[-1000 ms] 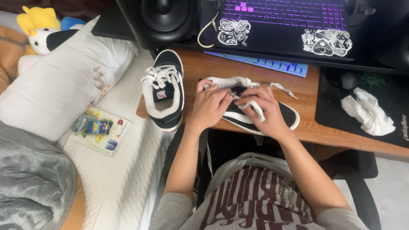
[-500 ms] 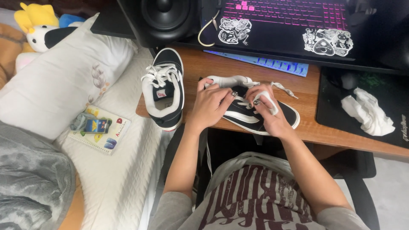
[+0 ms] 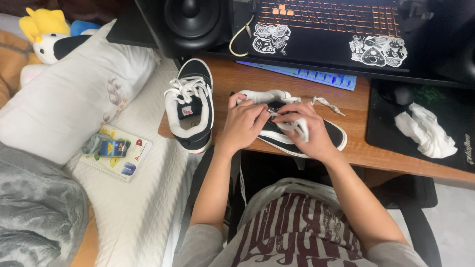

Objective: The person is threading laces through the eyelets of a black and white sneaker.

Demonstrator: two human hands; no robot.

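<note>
Head view, steeply downward (close)

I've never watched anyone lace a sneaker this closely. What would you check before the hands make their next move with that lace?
1. Sneaker in hand lies flat on the wooden desk: ok.
2. Left hand steadies its upper: ok.
3. Right hand has the white lace in its fingers: ok.
4. Loose lace end lies clear on the desk, no visible snag: ok.
5. Which eyelet comes next: cannot tell, fingers hide it.
6. Second sneaker sits securely: not ok, its heel overhangs the desk edge.
</note>
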